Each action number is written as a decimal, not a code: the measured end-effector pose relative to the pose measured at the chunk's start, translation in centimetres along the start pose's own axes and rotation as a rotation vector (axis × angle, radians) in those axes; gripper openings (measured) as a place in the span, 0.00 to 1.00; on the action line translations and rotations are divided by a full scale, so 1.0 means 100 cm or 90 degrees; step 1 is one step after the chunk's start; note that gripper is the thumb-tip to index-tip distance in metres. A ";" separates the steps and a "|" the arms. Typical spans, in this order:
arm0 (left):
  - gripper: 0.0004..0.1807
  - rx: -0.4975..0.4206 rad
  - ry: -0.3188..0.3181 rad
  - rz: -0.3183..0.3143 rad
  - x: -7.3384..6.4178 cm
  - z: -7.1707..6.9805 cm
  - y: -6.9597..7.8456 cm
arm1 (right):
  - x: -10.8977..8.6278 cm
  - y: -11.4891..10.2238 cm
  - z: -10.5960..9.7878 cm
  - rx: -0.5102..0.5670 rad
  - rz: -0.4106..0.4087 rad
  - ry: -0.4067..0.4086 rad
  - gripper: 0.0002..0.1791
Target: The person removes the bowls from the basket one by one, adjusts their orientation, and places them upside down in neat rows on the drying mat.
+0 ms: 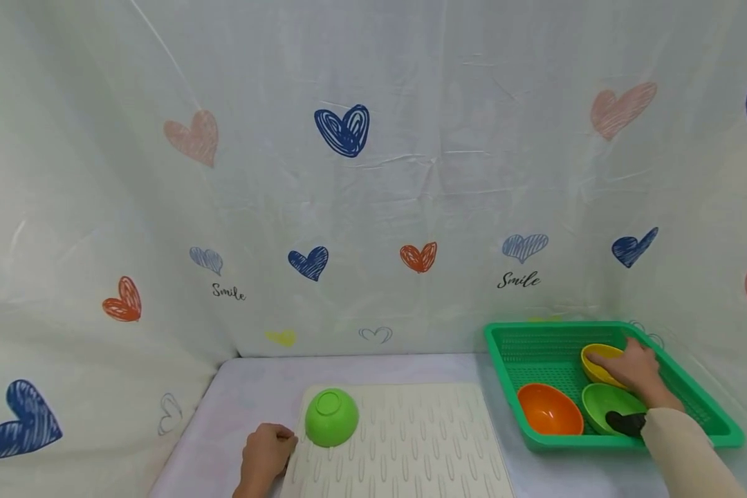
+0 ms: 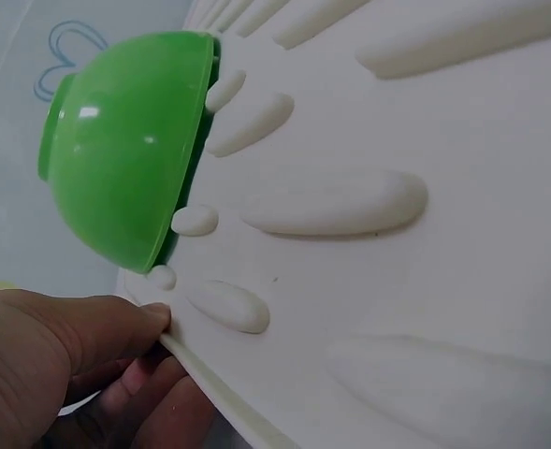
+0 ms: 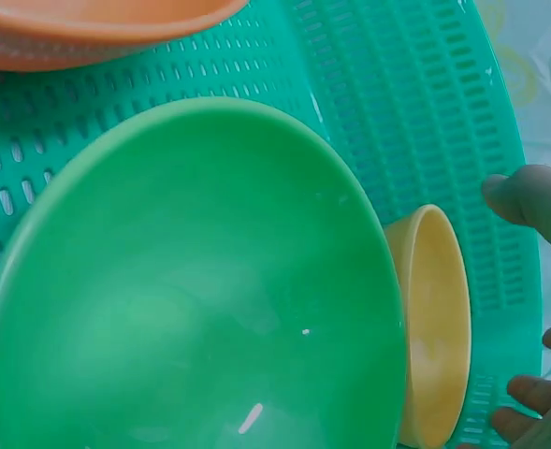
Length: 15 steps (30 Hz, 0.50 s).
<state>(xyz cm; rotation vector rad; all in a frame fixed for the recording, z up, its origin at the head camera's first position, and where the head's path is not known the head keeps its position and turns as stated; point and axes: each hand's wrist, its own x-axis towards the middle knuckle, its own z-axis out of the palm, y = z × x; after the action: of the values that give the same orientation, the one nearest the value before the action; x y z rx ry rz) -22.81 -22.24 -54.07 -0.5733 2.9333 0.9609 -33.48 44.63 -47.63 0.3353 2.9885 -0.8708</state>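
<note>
Fingers spread and gripping nothing, a person's right hand (image 1: 641, 370) reaches over the yellow bowl (image 3: 439, 327) in a green basket (image 1: 554, 339), lower right of the head view; whether it touches the rim is unclear. The basket's green bowl (image 3: 200, 281) crowds close and could be knocked by a careless grasp; an orange bowl (image 1: 549, 409) sits to its left. At lower left of center, the left hand (image 1: 265, 453) pinches a white mat's edge (image 2: 221, 388), where a tug could shift the upturned green bowl (image 1: 331, 418).
</note>
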 end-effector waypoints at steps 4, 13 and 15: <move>0.06 -0.003 0.003 -0.005 -0.001 0.000 0.000 | 0.001 0.000 -0.002 -0.029 -0.010 -0.026 0.66; 0.07 -0.011 -0.005 0.007 -0.002 0.000 0.001 | 0.002 0.002 0.006 -0.064 -0.009 -0.072 0.61; 0.06 -0.011 -0.004 0.006 -0.002 0.000 0.000 | 0.003 0.002 0.007 -0.071 0.005 -0.086 0.61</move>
<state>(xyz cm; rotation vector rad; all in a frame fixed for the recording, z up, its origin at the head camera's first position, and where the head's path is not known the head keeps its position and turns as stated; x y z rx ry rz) -22.65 -22.14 -54.03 -0.5550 2.9276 0.9884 -33.77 44.43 -48.38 0.2730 2.8937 -0.6931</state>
